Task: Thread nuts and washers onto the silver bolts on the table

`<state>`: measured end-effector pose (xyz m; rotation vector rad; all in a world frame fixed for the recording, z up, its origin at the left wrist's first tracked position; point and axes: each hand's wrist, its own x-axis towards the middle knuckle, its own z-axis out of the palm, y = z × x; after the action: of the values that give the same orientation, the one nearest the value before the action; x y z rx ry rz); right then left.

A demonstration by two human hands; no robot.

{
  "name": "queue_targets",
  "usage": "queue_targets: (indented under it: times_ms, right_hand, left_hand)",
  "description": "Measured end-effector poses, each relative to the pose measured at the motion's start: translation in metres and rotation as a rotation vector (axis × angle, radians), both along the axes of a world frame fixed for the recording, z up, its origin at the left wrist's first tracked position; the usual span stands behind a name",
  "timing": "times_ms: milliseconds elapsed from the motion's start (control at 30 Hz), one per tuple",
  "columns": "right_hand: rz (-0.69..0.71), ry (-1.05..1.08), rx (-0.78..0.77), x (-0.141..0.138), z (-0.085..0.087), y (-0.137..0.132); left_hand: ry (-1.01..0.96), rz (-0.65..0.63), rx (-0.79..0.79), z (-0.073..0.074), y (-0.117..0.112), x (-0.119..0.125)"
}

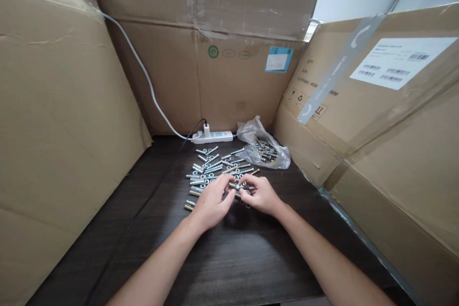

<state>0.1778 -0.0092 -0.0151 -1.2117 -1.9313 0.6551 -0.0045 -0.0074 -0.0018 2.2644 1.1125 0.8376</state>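
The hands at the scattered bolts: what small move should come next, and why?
Perhaps steady the small shiny metal piece with the left hand and gently turn it with the right hand, since they face each other across it. Their exact grip is unclear.

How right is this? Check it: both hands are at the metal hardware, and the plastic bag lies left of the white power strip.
One thing is wrong: the side. The head view shows the plastic bag lying to the right of the white power strip, not the left. The left hand and right hand are indeed at the metal hardware.
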Motion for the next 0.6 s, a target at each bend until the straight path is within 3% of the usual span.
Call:
queue_targets:
  times_ms: [133,600]
  right_hand:
    - [0.019,-0.008,0.017,-0.0005,0.0002,-0.0007]
    - [0.027,-0.025,0.006,-0.0009,-0.001,-0.0017]
  left_hand:
    - [-0.034,-0.066,0.005,0.0001,-0.002,0.0012]
    - [0.124,-0.049,0.022,-0.0081,0.0036,0.0021]
